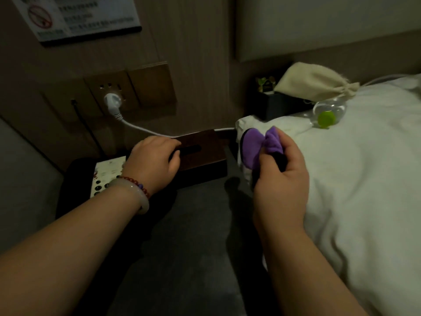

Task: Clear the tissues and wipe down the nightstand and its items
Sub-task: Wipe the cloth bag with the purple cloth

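Dark wooden tissue box [200, 151], smooth with a low sheen. Matt wood-grain wall panel [193, 53]. The purple cloth [252, 147] looks soft and fleecy. The bed sheet [364, 179] is white matt fabric. Coarse-woven beige cloth pouch [314, 83]. Clear, glossy plastic bottle [330, 108]. A pale bangle [141, 201], polished smooth.

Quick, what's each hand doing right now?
Left hand: grips the wooden tissue box.
Right hand: holds a purple cloth.

Pale bangle [135, 191], red bead bracelet [133, 181]
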